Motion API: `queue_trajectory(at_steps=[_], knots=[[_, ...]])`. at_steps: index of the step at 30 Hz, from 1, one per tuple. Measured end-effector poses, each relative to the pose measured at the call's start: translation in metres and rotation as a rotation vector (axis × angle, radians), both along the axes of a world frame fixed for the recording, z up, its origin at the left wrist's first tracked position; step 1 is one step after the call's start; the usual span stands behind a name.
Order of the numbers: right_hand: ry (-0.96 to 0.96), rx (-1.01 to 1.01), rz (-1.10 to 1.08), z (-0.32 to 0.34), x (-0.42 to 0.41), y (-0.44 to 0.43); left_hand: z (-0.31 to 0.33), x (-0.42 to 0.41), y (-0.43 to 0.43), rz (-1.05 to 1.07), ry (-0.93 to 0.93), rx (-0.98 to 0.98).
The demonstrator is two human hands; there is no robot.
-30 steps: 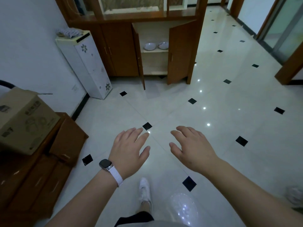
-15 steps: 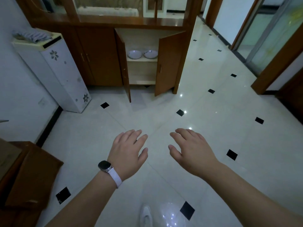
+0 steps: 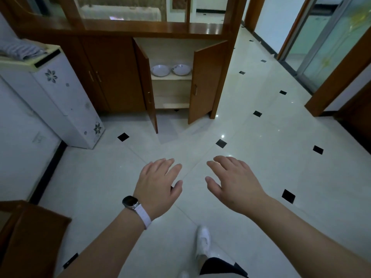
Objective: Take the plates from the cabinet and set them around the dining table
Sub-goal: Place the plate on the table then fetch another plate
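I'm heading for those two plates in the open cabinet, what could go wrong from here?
The left door and right door jut out on either side of the opening; an arm or plate might knock one. The plates sit side by side on the shelf; lifting both at once, one might slip and break on the hard tile floor.

Left hand (image 3: pixel 158 185) and right hand (image 3: pixel 234 183) reach forward palm-down, fingers relaxed and spread, holding nothing, side by side, well short of the cabinet (image 3: pixel 112 73). Both forearms bare.

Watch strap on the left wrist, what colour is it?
The watch strap is white or very pale; the head view shows it best.
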State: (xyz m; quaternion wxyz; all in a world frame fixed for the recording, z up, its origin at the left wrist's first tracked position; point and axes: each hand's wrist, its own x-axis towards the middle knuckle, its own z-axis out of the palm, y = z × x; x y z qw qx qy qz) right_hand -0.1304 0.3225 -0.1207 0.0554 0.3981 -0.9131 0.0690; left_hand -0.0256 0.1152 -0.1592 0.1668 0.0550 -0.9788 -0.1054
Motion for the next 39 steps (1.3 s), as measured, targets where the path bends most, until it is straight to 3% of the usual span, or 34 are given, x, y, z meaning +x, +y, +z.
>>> queue_trajectory(at_steps=[12, 24, 39], knots=[[-0.07, -0.004, 0.025, -0.03, -0.141, -0.087, -0.009, -0.124, -0.082, 0.057, -0.121, -0.046], [-0.101, 0.009, 0.077, -0.005, -0.29, -0.171, 0.023, -0.254, -0.161, 0.13, -0.124, -0.135], [-0.194, 0.095, -0.042, -0.018, -0.426, -0.247, 0.001, -0.421, -0.259, 0.037, -0.113, -0.119]])
